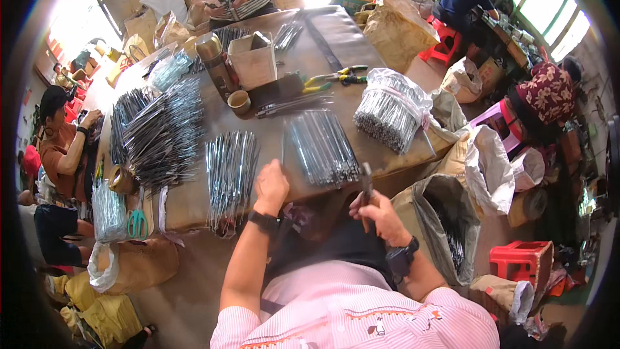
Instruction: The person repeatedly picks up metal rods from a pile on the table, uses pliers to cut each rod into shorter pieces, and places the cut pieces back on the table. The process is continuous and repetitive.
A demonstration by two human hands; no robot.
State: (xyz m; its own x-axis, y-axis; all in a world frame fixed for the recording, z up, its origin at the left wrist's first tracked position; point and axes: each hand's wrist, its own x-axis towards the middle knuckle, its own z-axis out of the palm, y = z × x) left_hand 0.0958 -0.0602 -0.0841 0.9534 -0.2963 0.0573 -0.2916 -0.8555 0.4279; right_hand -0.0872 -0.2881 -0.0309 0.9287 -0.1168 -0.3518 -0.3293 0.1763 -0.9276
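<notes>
My left hand (272, 186) is closed around a thin metal rod (283, 145) that stands up from the fingers at the table's near edge. A neat row of metal rods (321, 148) lies just right of it, and a looser bunch of rods (231, 171) to its left. In front of my body, off the table edge, my right hand (382, 218) grips a hand tool that looks like pliers (367, 181), its dark metal head pointing up. Fingers partly cover the tool's handles.
Large rod piles (165, 132) cover the table's left; a plastic-wrapped bundle (392, 110) sits right. Yellow-handled pliers (332, 77), a flask (215, 64), a paper cup (239, 102) and teal scissors (137, 220) lie about. An open sack (445, 220) stands at my right. Other people work nearby.
</notes>
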